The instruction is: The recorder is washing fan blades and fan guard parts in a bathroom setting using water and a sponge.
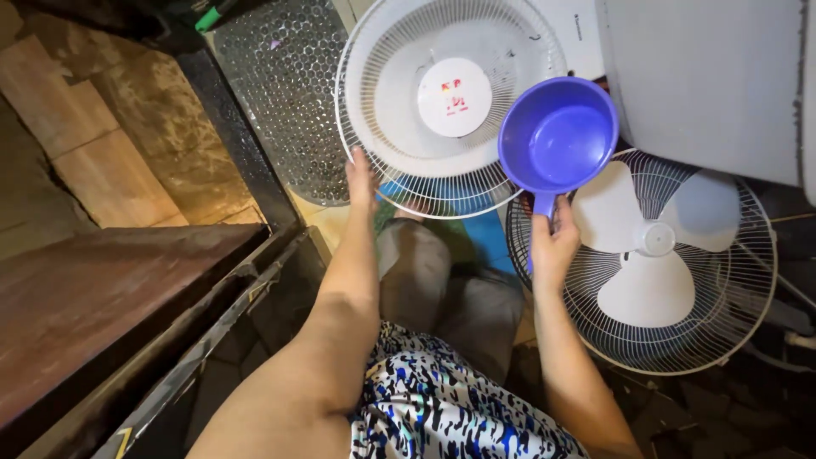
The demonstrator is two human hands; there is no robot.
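Front fan grille hides the left hand's fingertips.

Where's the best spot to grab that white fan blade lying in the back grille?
Probably the round hub of the white fan blade, taken from above. It stands up above the three flat blades, which lie low inside the wire grille and leave little edge to pinch.

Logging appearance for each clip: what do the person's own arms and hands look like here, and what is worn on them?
Both arms are bare from the bottom edge of the picture to the fingertips: no sleeves, gloves or watch in view. No rings or bracelets can be made out on the left hand or the right hand. Between the arms shows a garment patterned in blue, black and white.
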